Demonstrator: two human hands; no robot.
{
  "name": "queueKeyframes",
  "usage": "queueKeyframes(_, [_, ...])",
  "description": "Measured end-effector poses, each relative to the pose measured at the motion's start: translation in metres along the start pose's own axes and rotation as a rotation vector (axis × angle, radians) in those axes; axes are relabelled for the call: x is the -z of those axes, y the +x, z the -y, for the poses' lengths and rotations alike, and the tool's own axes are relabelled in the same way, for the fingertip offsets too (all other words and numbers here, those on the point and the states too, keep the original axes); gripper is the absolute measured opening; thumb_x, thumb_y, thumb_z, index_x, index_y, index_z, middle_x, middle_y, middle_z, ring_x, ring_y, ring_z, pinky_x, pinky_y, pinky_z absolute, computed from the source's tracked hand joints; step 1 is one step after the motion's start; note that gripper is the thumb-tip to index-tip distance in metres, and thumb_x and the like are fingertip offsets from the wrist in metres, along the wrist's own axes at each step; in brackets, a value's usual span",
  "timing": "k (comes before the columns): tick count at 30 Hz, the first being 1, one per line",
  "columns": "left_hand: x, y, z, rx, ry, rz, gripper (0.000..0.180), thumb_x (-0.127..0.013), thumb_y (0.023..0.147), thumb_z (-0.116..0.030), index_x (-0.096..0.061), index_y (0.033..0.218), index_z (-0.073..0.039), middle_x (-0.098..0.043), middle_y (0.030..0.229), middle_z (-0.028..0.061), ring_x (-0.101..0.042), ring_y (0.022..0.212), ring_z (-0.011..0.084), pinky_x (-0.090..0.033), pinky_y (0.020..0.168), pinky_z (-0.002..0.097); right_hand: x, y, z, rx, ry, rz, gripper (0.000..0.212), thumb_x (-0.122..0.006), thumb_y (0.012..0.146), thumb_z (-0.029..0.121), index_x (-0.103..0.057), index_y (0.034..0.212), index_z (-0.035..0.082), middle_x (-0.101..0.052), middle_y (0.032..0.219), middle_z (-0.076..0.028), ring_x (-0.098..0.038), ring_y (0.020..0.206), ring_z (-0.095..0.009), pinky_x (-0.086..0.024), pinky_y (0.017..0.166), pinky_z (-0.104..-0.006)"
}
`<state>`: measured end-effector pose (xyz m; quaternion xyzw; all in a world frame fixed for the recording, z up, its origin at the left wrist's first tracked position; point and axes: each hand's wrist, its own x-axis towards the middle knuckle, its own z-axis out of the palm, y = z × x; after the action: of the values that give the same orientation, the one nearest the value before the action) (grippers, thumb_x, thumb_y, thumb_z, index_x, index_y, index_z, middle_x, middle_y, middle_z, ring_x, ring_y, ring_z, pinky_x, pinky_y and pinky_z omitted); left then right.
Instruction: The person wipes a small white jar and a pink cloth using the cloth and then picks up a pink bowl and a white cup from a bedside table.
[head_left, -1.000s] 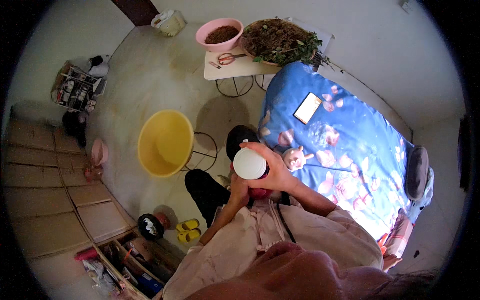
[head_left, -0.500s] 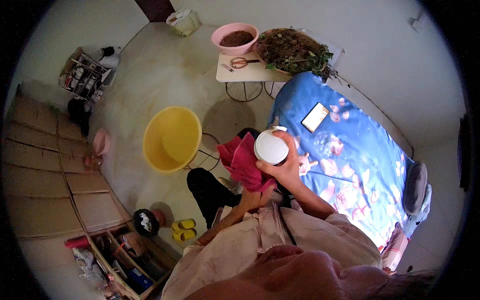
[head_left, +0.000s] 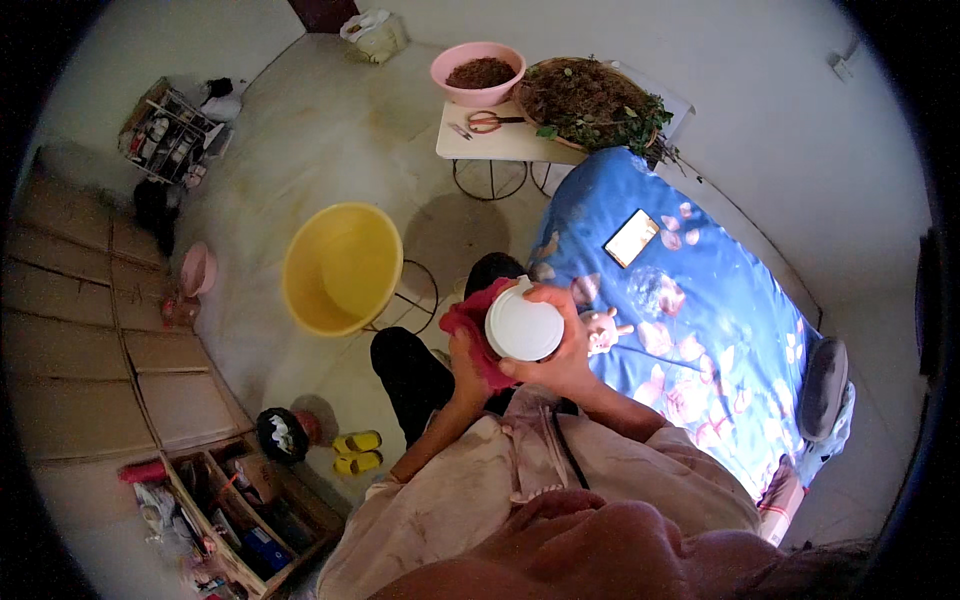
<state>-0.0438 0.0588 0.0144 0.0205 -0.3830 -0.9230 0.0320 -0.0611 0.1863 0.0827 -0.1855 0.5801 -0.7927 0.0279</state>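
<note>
In front of my body, over my lap, is a round container with a white lid (head_left: 524, 324). My right hand (head_left: 563, 352) grips it from the right, with fingers at its far rim and thumb at its near edge. Against its left side my left hand (head_left: 467, 360) holds a dark pink cloth (head_left: 483, 312), pressed between palm and container. The container's body is mostly hidden below the lid and behind the hands. A small pinkish toy figure (head_left: 602, 330) lies on the bed just right of my right hand.
A yellow basin (head_left: 343, 270) rests on a wire stand to the left. Ahead, a white table (head_left: 470, 140) bears scissors (head_left: 492, 121), a pink basin (head_left: 478, 97) and a basket of dried plants (head_left: 590, 100). On the right is a blue flowered bed (head_left: 690, 300) with a phone (head_left: 632, 238).
The container has moved slightly left and nearer to me. My left hand has brought the cloth from hanging beside it to pressed around its left side.
</note>
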Motion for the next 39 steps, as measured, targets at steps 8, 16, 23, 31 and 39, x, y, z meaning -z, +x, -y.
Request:
queueKeyframes(8, [0.018,-0.011,0.011,0.328,-0.221,-0.172,0.054,-0.039,0.098,-0.05,-0.047,0.13,-0.008,-0.055,0.123,0.0095,-0.056,0.111,0.0221,-0.046,0.093,0.0361,-0.015,0.008,-0.04,0.392,-0.334,0.146,0.072,-0.088,0.057,0.014,-0.051,0.118,0.009,-0.049,0.126,-0.024,-0.051,0.117,-0.04,-0.042,0.097,-0.0435])
queueKeyframes(16, [0.058,-0.037,0.03,0.02,0.465,-0.227,0.044,-0.045,0.098,-0.042,-0.05,0.125,-0.007,-0.058,0.117,0.009,-0.058,0.106,0.0209,-0.048,0.089,0.0337,-0.012,0.011,-0.044,0.378,-0.482,0.144,0.072,-0.085,0.059,0.008,-0.045,0.119,0.009,-0.053,0.122,-0.023,-0.055,0.111,-0.035,-0.043,0.094,-0.0433])
queueKeyframes(23, [0.02,-0.046,-0.004,0.136,0.231,-0.496,0.026,-0.051,0.098,-0.023,-0.056,0.112,-0.002,-0.06,0.101,0.0044,-0.056,0.087,0.0122,-0.047,0.079,0.0277,0.003,0.007,-0.05,0.099,-0.418,-0.019,0.068,-0.082,0.065,0.008,-0.044,0.121,0.006,-0.049,0.124,-0.012,-0.05,0.115,-0.02,-0.041,0.096,-0.0331])
queueKeyframes(31, [0.039,-0.061,0.005,-0.235,0.598,-0.136,0.03,-0.045,0.098,-0.018,-0.05,0.121,0.001,-0.055,0.117,0.0101,-0.053,0.105,0.0215,-0.041,0.092,0.0343,-0.022,-0.009,-0.032,-0.01,-0.353,-0.003,0.069,-0.082,0.065,0.007,-0.045,0.123,0.006,-0.049,0.123,-0.01,-0.05,0.114,-0.018,-0.04,0.097,-0.0324])
queueKeyframes(39, [0.097,-0.062,0.044,-0.31,0.546,-0.009,0.04,-0.046,0.098,-0.028,-0.047,0.126,0.001,-0.056,0.122,0.0136,-0.055,0.111,0.0268,-0.042,0.095,0.0375,-0.034,-0.013,-0.016,0.162,-0.326,0.058,0.069,-0.086,0.061,0.016,-0.05,0.119,0.007,-0.053,0.123,-0.017,-0.053,0.115,-0.03,-0.042,0.098,-0.0389])
